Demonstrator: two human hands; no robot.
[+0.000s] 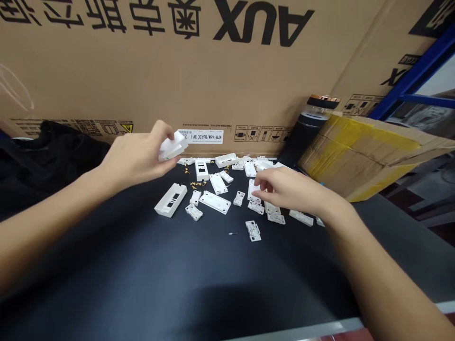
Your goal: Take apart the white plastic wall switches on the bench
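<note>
My left hand [142, 149] is raised at the left, its fingers closed round a white plastic case [174, 146]. On the right, my right hand [282, 187] hovers over the parts, fingers curled and thumb apart, with nothing visible between them. Its fingertips are nearest a flat white plate [252, 189]; I cannot tell if they touch it. Below lies a small white plastic insert [253, 230], with a tiny pale piece [232, 233] to its left. A slotted white housing [171, 200] and a white cover plate [215, 202] lie between my hands.
Several more white parts and small brass pieces [198, 184] lie along the back of the black table [142, 284]. Behind stands a large cardboard carton [177, 76]. A black bottle [302, 132] and a taped cardboard box [355, 156] stand at right; black cloth [53, 156] lies left.
</note>
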